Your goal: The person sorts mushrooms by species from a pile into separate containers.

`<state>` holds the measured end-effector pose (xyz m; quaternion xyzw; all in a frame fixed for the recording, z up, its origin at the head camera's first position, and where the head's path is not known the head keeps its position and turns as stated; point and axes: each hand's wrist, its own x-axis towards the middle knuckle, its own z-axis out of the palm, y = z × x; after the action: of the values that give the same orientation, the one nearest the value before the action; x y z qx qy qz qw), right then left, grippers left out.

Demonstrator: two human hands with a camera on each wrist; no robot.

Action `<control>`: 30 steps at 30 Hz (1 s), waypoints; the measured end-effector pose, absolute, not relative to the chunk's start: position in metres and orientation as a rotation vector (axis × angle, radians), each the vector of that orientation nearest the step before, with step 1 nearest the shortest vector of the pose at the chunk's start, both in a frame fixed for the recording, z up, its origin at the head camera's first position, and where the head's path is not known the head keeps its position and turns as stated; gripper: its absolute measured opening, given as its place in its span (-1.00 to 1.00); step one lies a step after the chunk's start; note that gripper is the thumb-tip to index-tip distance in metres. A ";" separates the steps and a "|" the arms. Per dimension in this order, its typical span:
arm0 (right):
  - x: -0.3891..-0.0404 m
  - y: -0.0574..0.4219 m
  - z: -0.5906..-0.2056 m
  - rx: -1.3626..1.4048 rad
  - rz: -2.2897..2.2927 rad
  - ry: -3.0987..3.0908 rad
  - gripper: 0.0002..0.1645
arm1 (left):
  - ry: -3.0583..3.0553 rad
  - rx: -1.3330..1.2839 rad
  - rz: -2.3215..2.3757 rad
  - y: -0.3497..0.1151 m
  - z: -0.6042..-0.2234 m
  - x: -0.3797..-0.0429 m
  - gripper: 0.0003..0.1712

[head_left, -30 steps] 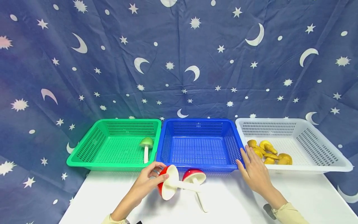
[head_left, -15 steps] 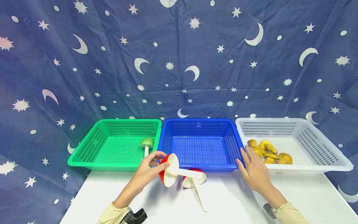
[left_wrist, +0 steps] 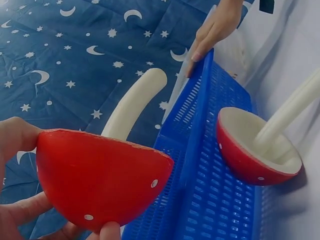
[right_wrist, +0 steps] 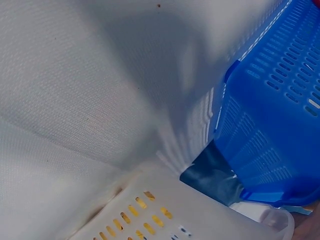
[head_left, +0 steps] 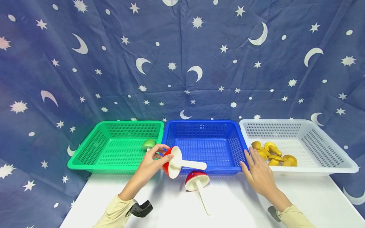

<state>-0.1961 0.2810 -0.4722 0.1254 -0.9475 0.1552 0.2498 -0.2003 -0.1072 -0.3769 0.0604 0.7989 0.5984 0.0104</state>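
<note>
My left hand (head_left: 151, 164) grips a toy mushroom (head_left: 176, 160) by its red, white-dotted cap. Its white stem points right, over the front rim of the blue basket (head_left: 203, 147). Up close in the left wrist view, fingers and thumb curl around the cap (left_wrist: 100, 175). Below that basket's front wall, a second red-capped mushroom (head_left: 196, 182) lies on the table with its stem toward me. At the blue basket's front right corner, my right hand (head_left: 260, 174) rests with straight fingers by the rim, beside the white basket (head_left: 310, 158). The right wrist view barely shows this hand.
The green basket (head_left: 119, 152) on the left holds a green-capped mushroom (head_left: 149, 144). Several yellow-brown mushrooms (head_left: 275, 155) lie in the white basket's left part. All three baskets stand in a row on a white table (head_left: 233, 202), against a dark blue star-and-moon cloth (head_left: 168, 47).
My left hand has lifted the red mushroom up and away from me, from the table to the blue basket's front rim. The second mushroom and my right hand have stayed in place.
</note>
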 end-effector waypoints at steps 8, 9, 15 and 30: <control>-0.198 0.279 -0.470 0.352 0.420 -2.595 -0.32 | 2.541 0.184 1.850 -0.105 -0.374 -0.212 -0.60; -0.198 0.279 -0.470 0.356 0.420 -2.598 -0.32 | 2.544 0.176 1.849 -0.104 -0.374 -0.213 -0.59; -0.198 0.278 -0.470 0.359 0.416 -2.609 -0.32 | 2.524 0.142 1.859 -0.100 -0.375 -0.221 -0.53; -0.197 0.281 -0.473 0.345 0.422 -2.604 -0.31 | 2.585 0.139 1.859 -0.089 -0.394 -0.240 -0.56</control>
<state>-0.1970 0.2814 -0.4725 0.1259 -0.9506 0.1540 0.2385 -0.2399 -0.0894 -0.3937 0.0436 0.8109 0.5831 -0.0226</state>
